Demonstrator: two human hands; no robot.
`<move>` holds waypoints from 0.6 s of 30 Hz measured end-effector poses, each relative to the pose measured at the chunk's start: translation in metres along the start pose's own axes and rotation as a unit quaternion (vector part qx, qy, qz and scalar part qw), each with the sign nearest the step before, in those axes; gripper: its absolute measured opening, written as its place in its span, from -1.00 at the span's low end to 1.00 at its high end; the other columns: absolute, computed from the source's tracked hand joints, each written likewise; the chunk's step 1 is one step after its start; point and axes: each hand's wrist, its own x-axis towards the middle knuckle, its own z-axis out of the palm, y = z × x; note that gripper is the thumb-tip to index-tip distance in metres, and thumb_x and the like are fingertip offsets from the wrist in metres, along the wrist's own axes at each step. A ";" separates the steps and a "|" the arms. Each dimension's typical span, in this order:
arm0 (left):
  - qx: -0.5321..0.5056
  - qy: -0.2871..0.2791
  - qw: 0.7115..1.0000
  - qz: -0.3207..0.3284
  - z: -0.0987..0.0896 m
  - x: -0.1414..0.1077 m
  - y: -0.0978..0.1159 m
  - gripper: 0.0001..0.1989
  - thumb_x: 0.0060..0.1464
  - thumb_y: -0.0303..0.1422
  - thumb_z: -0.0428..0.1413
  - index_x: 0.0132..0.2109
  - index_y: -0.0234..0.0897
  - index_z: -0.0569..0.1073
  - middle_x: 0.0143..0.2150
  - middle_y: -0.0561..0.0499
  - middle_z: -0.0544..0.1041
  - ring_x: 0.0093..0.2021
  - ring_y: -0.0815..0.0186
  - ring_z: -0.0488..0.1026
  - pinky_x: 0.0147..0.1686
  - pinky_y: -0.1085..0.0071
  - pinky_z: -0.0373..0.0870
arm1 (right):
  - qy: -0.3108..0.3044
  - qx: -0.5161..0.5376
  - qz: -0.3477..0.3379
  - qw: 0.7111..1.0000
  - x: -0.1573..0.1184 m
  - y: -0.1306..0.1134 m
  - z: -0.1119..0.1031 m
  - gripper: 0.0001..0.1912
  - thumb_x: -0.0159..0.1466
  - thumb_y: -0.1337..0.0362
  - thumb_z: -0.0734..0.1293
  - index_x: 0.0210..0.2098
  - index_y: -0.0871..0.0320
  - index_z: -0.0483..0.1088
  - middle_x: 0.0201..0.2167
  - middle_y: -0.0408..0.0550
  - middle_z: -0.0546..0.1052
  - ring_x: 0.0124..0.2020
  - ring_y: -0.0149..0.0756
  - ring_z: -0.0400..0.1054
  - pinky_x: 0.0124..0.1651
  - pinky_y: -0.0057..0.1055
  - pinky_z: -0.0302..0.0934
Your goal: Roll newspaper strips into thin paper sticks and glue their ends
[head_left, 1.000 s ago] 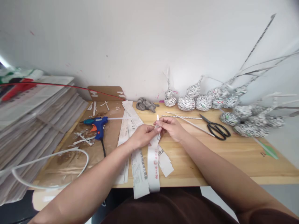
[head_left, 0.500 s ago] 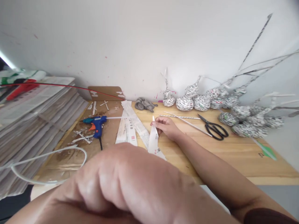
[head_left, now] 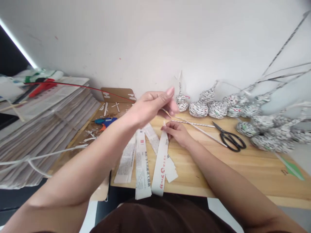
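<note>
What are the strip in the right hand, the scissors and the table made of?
The strip looks like thin, matte newspaper, because print runs along it. The scissors seem to be dark metal; their handles look black, maybe painted or coated, but I can't tell. The table looks like smooth, pale wood with grain lines, though it could be a wood-patterned board.

Glue gun (head_left: 110, 121) lies left of strips (head_left: 143, 161), apparently on a sheet (head_left: 125, 107).
</note>
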 end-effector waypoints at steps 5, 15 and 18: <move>0.366 0.043 0.927 -0.073 -0.009 0.079 -0.108 -0.46 0.16 -0.26 0.01 0.24 -0.40 0.24 0.21 -0.27 0.33 0.20 0.06 0.24 0.15 0.18 0.16 | -0.010 0.006 0.015 1.000 0.002 0.004 0.000 -0.68 0.07 0.06 0.41 -0.43 0.22 0.41 -0.64 -0.19 0.42 -0.70 -0.52 0.23 -0.64 -0.57 0.13; 0.450 0.007 0.892 -0.048 0.041 0.082 -0.140 -0.66 0.21 -0.35 -0.09 -0.02 -0.28 0.50 0.00 -0.20 0.46 0.07 0.11 0.29 0.03 0.27 0.18 | -0.020 -0.046 0.020 0.999 0.003 0.002 0.001 -0.70 0.11 0.08 0.37 -0.43 0.23 0.39 -0.64 -0.20 0.39 -0.68 -0.53 0.21 -0.63 -0.58 0.10; 0.454 0.021 0.889 -0.056 0.042 0.083 -0.140 -0.64 0.22 -0.29 -0.11 -0.05 -0.31 0.52 -0.10 -0.21 0.53 -0.04 0.12 0.39 -0.08 0.30 0.24 | -0.020 -0.050 0.021 0.998 0.002 0.001 0.001 -0.69 0.11 0.06 0.38 -0.42 0.22 0.39 -0.62 -0.20 0.38 -0.68 -0.53 0.20 -0.62 -0.57 0.09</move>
